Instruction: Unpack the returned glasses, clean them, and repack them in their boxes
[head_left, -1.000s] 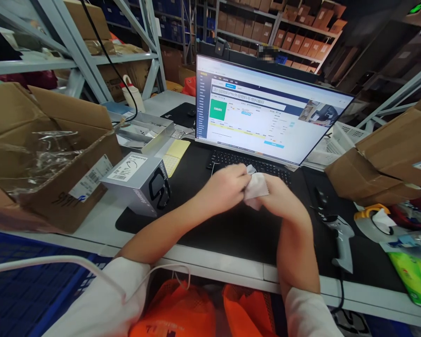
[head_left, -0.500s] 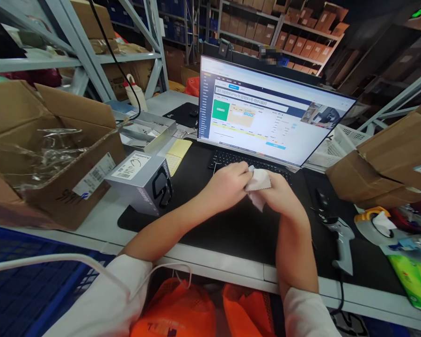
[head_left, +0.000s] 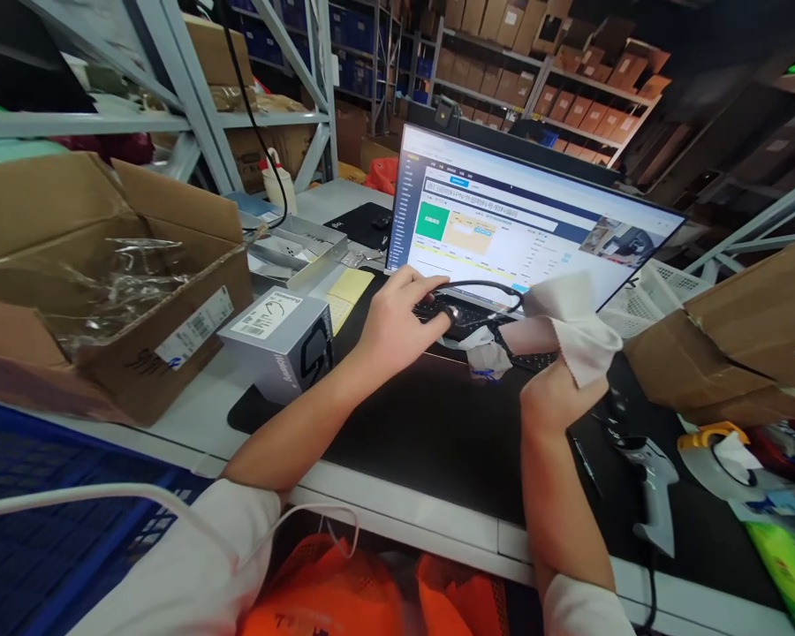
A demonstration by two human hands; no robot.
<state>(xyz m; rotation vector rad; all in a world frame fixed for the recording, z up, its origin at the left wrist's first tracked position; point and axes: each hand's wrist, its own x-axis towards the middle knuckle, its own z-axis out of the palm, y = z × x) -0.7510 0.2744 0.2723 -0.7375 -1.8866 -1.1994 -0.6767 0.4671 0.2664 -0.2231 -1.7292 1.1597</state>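
Observation:
My left hand (head_left: 404,318) is closed over the near end of what look like thin black-framed glasses (head_left: 483,284), gripped between thumb and fingers in front of the monitor. A small bright glint shows by the thumb. In my right hand (head_left: 556,397) is a pale grey cleaning cloth (head_left: 579,331) with a zigzag edge, bunched up and hiding most of the fingers. The two hands are apart. Between them, at the keyboard (head_left: 533,360), lies a small crumpled greyish piece (head_left: 488,355) with a blue mark, its kind unclear.
A grey product box (head_left: 275,344) and an open carton (head_left: 192,371) with clear plastic stand left. The monitor (head_left: 503,221) is in front. A barcode scanner (head_left: 655,495), a pen (head_left: 586,466), a tape roll (head_left: 708,459) and a carton (head_left: 761,309) are at right.
My hands were together around the cloth. Now they are apart: the right has moved right with the cloth, the left slightly up and left with the black frame showing. The view has shifted slightly.

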